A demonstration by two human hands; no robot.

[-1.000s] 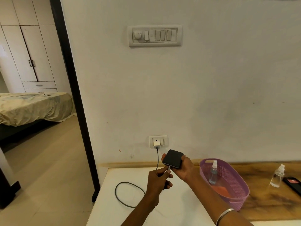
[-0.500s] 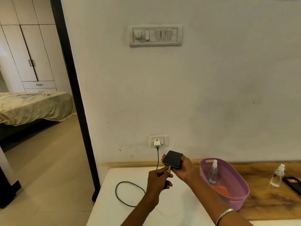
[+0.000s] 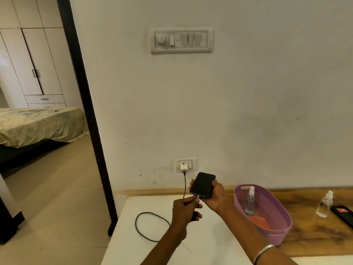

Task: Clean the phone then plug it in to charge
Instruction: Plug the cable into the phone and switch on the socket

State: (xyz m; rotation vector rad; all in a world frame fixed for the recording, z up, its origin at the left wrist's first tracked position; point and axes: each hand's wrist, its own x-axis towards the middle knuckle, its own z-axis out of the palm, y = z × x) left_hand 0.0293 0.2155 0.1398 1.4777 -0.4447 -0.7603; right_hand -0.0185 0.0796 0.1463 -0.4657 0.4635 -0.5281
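Change: almost nothing has shifted over the last second; both hands and the phone sit where they did, the plug tip at the same spot under the phone's near edge.
Left hand [image 3: 186, 210]: reaches in from the bottom edge, knuckles up, fingers pinched shut around the plug end of the charging cable [image 3: 150, 227], pressing it toward the phone's bottom edge.
Right hand [image 3: 214, 197]: comes in from the lower right, a metal bangle [image 3: 263, 252] on the wrist, palm cupped under the phone [image 3: 202, 185] with fingers wrapped round its sides.
Phone: held in the air above the white table [image 3: 210, 245], dark screen up, tilted away toward the wall, just below the socket.
Cable: loops on the table left of the hands, then climbs to the white charger [image 3: 183, 167] seated in the wall socket [image 3: 185, 164].
Hard to tell: whether the plug is fully seated in the port; the left fingers cover that joint.
Right side: a purple basket [image 3: 278, 222] holds a spray bottle [image 3: 249, 200]; further right stand a second bottle [image 3: 323, 204] and a dark device [image 3: 343, 214] cut off by the frame edge.
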